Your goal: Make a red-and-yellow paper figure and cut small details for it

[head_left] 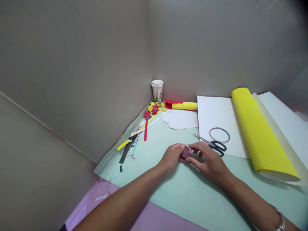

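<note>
Between my two hands is a small round dark-pink disc [186, 151], with a pale, glossy-looking face. My left hand [171, 158] grips its left edge between thumb and fingers. On the other side, the thumb and fingertips of my right hand [207, 160] close on its right edge. What exactly the disc is made of I cannot make out. Black-handled scissors [214, 145] lie just beyond my right hand, their blades pointing left. A thin grey ring [219, 128] rests beside them on a white sheet [211, 112].
Pale green paper [154, 192] covers the work surface. At left lie paper strips, including a red strip [145, 130] and a black strip [125, 152]. Red and yellow round pieces [154, 110] cluster before a paper cup [157, 88]. A yellow corrugated roll [264, 134] lies right; grey walls [149, 48] meet behind.
</note>
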A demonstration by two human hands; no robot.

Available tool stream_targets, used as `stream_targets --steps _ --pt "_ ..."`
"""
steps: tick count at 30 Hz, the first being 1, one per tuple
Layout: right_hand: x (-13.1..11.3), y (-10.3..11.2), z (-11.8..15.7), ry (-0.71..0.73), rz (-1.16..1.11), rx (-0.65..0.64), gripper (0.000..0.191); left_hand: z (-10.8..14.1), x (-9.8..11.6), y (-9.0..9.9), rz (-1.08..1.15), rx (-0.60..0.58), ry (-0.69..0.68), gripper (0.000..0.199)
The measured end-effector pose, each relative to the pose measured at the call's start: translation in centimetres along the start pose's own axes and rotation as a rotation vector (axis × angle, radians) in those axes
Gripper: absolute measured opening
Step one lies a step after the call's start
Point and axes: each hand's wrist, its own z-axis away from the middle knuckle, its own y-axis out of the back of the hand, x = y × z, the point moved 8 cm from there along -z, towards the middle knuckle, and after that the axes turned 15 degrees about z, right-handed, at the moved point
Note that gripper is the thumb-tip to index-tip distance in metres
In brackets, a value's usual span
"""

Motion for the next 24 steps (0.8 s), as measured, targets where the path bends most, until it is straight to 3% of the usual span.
stream_targets --steps 9,14,18,24 --pt "-0.17 -0.28 0.09 0.065 -0.037 -0.055 0.027 0.05 0.18 -0.27 0.013 -0.022 0.009 0.037" --pt "0.40 -0.59 0.14 0.005 -0.004 -0.035 0.032 0.03 0.18 -0.15 0.031 0.007 0.009 0.040" --pt "0.49 -0.44 0.12 -0.028 0.020 -0.005 0.026 -0.04 0.02 0.07 0.021 0.034 0.014 0.038" --pt "0.26 -0.18 0.02 -0.005 -0.025 -0.027 0.022 -0.10 0.04 -0.20 0.024 -0.016 0.020 0.037"
